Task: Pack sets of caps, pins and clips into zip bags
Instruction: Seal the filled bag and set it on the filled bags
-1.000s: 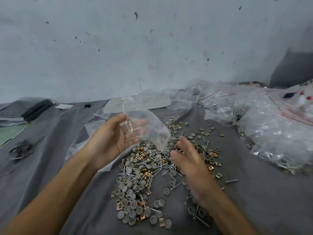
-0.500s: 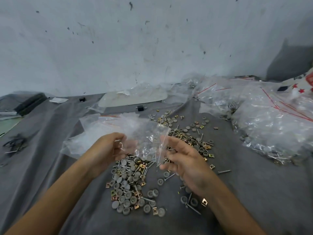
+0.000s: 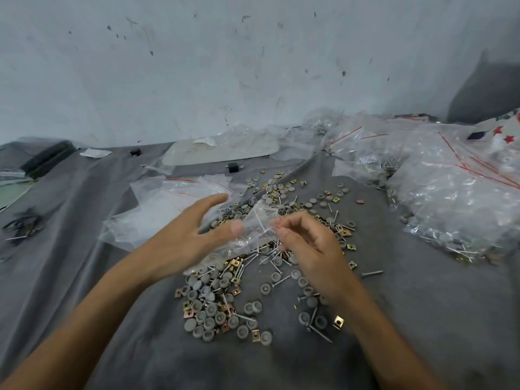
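Note:
A small clear zip bag (image 3: 247, 235) hangs between my hands above a loose heap of grey caps, metal pins and brass clips (image 3: 222, 299) on the grey cloth. My right hand (image 3: 306, 249) pinches the bag's upper edge between thumb and fingertips. My left hand (image 3: 191, 235) has its fingers stretched out straight, the thumb lying against the bag's left side. The bag looks crumpled and I cannot tell what is inside it.
A stack of empty zip bags (image 3: 163, 206) with red seals lies behind my left hand. Filled bags are piled at the right (image 3: 450, 198). The grey cloth (image 3: 84, 263) covers the surface up to a stained white wall (image 3: 253, 66).
My right hand rose from the heap and took hold of the bag's edge. My left hand let go its grip and spread its fingers. The bag dropped lower and crumpled.

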